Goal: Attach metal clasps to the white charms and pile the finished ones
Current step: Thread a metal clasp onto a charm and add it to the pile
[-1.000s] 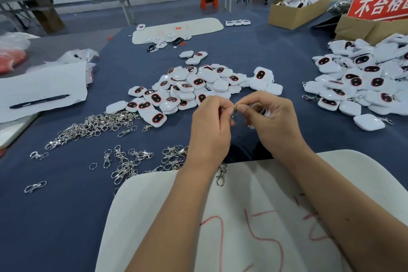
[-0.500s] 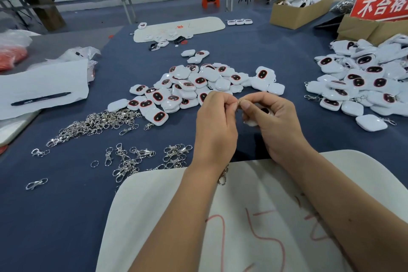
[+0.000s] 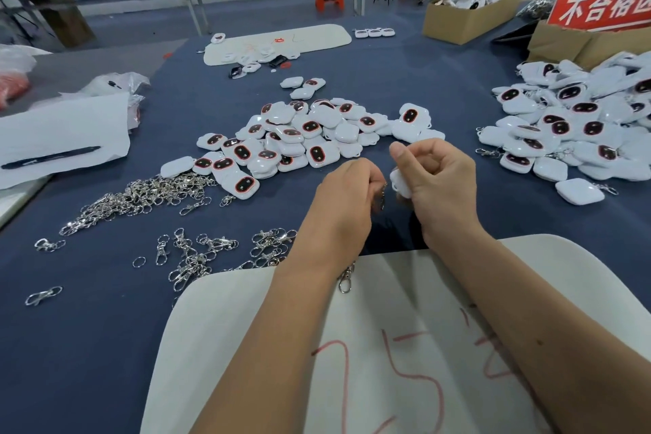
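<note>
Working through a long batch, I judge myself somewhere in the middle of it. My right hand [image 3: 442, 187] is curled around one white charm [image 3: 401, 181], which shows just under my thumb above the near middle of the worktop [image 3: 88, 345]. My left hand [image 3: 347, 197] has its fingers curled in beside it, and a small metal clasp [image 3: 382, 199] dangles from its fingertips; whether that clasp is already hooked to the charm I cannot tell, since my fingers hide the join. Another clasp [image 3: 346, 280] hangs lower by my left wrist. Toward the right edge lies the pile of finished charms [image 3: 570, 130], several with clasps showing at the rim. In the middle sits the heap of charms still to do [image 3: 299, 137], a good many. Loose clasps [image 3: 141, 195] are strewn toward the near left. A white foam sheet [image 3: 387, 363] with red marks lies under my forearms at the near edge.
</note>
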`<action>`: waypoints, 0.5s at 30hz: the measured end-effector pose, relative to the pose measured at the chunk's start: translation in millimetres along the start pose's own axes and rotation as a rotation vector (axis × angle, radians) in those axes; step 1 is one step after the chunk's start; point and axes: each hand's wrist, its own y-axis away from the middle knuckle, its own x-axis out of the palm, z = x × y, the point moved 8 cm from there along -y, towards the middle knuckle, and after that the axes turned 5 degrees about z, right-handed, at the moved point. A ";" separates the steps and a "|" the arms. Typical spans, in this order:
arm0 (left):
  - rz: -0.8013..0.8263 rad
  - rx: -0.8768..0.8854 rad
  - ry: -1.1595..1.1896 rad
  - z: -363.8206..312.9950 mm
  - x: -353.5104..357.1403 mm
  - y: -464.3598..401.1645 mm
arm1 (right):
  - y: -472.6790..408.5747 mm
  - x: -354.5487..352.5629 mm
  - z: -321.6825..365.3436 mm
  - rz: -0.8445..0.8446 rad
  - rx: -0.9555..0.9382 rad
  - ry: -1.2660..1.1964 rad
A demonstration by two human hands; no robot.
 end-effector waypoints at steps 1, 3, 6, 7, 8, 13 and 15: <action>0.017 -0.001 -0.005 -0.7 2.2 -0.3 | -0.4 -1.5 -0.1 -0.020 0.002 0.012; 0.044 -0.014 0.001 -0.8 5.0 -0.3 | -1.8 -3.8 -1.7 -0.055 0.027 0.030; 0.043 -0.009 -0.004 -1.9 4.2 0.4 | -2.8 -3.8 -4.7 -0.034 0.082 0.022; 0.040 -0.011 -0.001 -1.8 3.4 0.6 | -2.1 -3.0 -5.5 -0.010 0.102 0.014; 0.037 -0.018 0.004 -1.3 2.8 0.5 | -1.1 -2.2 -5.7 0.011 0.111 0.002; 0.055 -0.021 0.019 -1.9 4.1 0.8 | -1.4 0.2 -0.3 0.037 0.032 0.017; 0.059 -0.014 0.027 -2.5 4.4 0.7 | -0.6 2.1 1.8 0.043 0.002 0.051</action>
